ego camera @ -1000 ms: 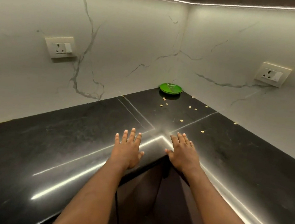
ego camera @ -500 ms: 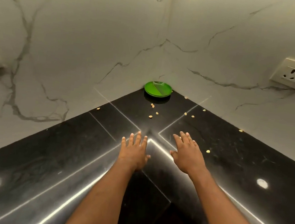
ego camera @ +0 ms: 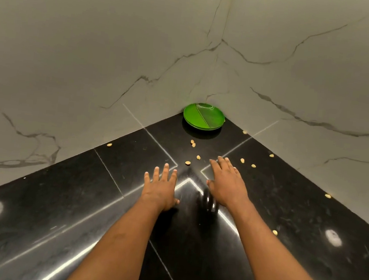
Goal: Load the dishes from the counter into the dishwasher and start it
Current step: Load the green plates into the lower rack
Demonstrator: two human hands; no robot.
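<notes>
Across the near and middle ground, a black stone counter [ego camera: 62,197] is seen running to a far corner between marble walls [ego camera: 98,38]. In that corner the green plates [ego camera: 203,117], apparently two stacked, are not yet picked up, so loading is judged barely begun; no dishwasher is shown. The left hand [ego camera: 161,190] and right hand [ego camera: 226,183] are stretched forward, fingers straight, slightly apart, nothing held. The plates are well beyond the fingertips, with pale shell scraps [ego camera: 188,162] scattered between.
</notes>
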